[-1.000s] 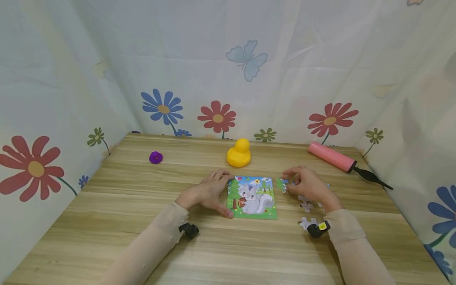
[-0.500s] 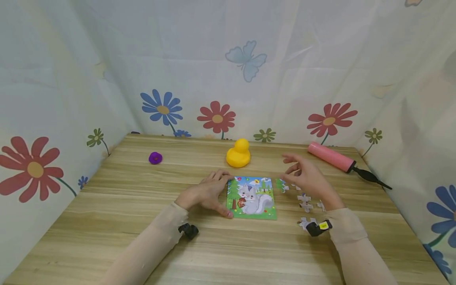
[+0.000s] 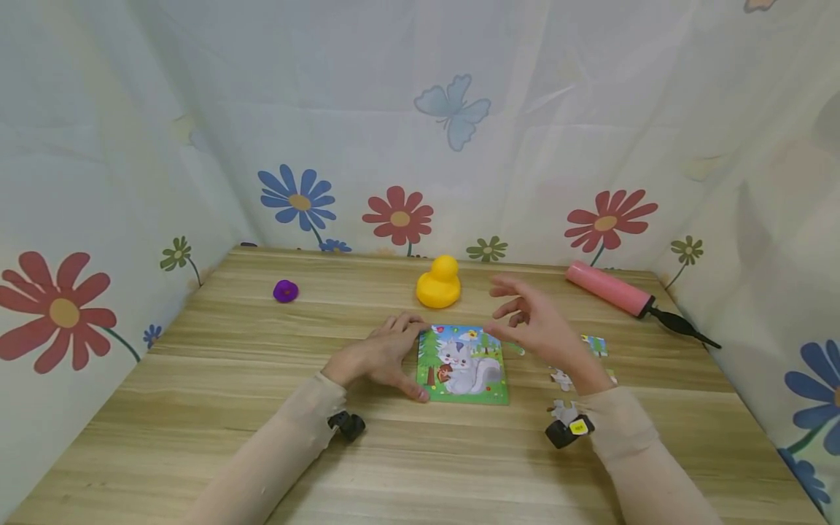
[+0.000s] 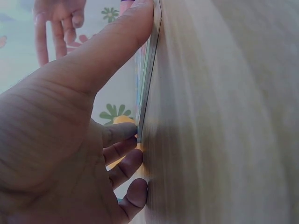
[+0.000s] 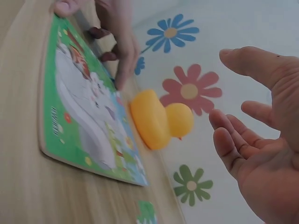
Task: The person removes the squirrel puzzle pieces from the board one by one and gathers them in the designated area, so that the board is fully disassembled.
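We see the left hand (image 3: 383, 354) pressing, seemingly thumb and fingertips, against the puzzle board's (image 3: 463, 364) left edge on the table (image 3: 230, 379), while the right hand (image 3: 538, 328) hovers above it, fingers relaxed, holding nothing.

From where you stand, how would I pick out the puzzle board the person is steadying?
Start at the yellow rubber duck at the back of the wooden table. Just in front of it lies the puzzle board, flat, its left edge held by the left hand. Unlike the loose puzzle pieces to its right, it shows a whole grey squirrel picture.

Left hand (image 3: 380, 356) steadies puzzle board (image 3: 463, 364); right hand (image 3: 534, 328) hovers.
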`<state>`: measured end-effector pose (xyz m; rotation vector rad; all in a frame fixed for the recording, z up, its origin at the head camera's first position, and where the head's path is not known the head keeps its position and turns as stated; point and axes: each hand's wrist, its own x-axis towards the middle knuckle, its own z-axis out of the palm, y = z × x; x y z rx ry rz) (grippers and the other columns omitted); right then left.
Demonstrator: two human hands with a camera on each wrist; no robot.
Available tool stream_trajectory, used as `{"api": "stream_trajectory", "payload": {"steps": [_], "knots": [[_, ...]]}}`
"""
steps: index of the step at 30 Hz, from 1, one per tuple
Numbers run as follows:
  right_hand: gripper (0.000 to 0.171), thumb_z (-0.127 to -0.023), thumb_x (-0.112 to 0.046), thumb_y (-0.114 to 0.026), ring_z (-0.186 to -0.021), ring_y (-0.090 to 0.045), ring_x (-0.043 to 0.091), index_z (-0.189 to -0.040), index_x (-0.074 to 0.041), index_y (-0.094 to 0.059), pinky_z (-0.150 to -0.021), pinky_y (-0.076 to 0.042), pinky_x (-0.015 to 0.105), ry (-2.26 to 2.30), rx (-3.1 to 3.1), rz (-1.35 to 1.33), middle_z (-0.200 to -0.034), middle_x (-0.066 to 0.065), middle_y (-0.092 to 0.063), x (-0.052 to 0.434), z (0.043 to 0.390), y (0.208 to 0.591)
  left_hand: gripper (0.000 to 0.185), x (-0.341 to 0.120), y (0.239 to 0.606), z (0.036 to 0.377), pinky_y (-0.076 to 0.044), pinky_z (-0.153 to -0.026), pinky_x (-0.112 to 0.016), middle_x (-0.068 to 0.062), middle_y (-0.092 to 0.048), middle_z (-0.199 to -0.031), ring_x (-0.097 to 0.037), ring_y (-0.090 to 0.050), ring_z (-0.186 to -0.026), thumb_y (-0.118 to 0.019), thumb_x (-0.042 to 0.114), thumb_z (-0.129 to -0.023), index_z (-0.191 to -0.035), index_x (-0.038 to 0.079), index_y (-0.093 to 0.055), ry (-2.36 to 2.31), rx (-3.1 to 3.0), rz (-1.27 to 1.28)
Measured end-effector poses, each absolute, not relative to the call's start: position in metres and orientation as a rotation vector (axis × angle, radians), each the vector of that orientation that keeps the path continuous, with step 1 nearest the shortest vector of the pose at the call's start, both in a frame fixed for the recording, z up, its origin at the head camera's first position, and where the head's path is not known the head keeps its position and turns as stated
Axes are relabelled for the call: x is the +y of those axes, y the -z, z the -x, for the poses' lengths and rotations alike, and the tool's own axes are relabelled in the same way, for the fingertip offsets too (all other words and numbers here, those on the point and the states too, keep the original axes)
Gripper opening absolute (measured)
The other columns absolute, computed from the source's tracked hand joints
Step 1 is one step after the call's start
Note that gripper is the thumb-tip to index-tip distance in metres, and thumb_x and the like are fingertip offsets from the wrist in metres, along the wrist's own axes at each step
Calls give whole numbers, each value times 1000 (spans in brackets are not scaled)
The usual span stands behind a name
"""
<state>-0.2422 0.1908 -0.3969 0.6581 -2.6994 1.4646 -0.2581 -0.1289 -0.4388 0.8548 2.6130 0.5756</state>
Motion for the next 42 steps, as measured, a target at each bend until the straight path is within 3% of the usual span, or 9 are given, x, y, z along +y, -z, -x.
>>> {"api": "stream_trajectory", "payload": {"steps": [8,12,19,24,31,42], "knots": [[77,-97,-23,-91,-117,-72,34,-163,-17,-53,-99,-61,47,-1567,-2692,-712,-153,18,-62,168,239,411,131,-128,438,257,-28,-134,-60,-13,-25,-179,-35,-30,-158,-99,64,-77,-175,12,-30,-568,2615,-837],[77,-97,-23,-90,-116,-72,32,-163,-16,-53,-99,-61,46,-1571,-2710,-736,-155,22,-60,162,238,416,130,-128,437,257,-29,-134,-60,-13,-25,-178,-35,-30,-157,-99,63,-77,-175,12,-30,-573,2612,-840],[77,-98,-23,-90,-112,-72,24,-164,-15,-51,-97,-61,38,-1561,-2752,-748,-151,15,-63,155,239,427,130,-129,437,258,-31,-133,-58,-12,-24,-179,-34,-31,-157,-98,64,-78,-175,12,-30,-560,2612,-849],[77,-97,-19,-90,-110,-73,25,-163,-9,-52,-95,-62,38,-1633,-2727,-760,-151,19,-63,150,239,435,130,-129,438,258,-31,-133,-59,-12,-26,-178,-35,-30,-157,-99,64,-77,-175,11,-31,-551,2622,-860],[73,-97,-15,-90,-102,-73,24,-160,-2,-55,-85,-63,27,-1677,-2724,-763,-146,25,-63,140,238,448,130,-128,439,258,-31,-133,-59,-12,-27,-177,-35,-30,-157,-99,64,-77,-174,11,-32,-542,2629,-862],[74,-95,-21,-92,-85,-66,20,-159,-8,-58,-64,-53,24,-1594,-2829,-747,-123,14,-70,132,237,460,131,-128,438,259,-31,-133,-59,-13,-26,-177,-35,-31,-157,-99,64,-77,-175,12,-30,-546,2621,-844]]}}
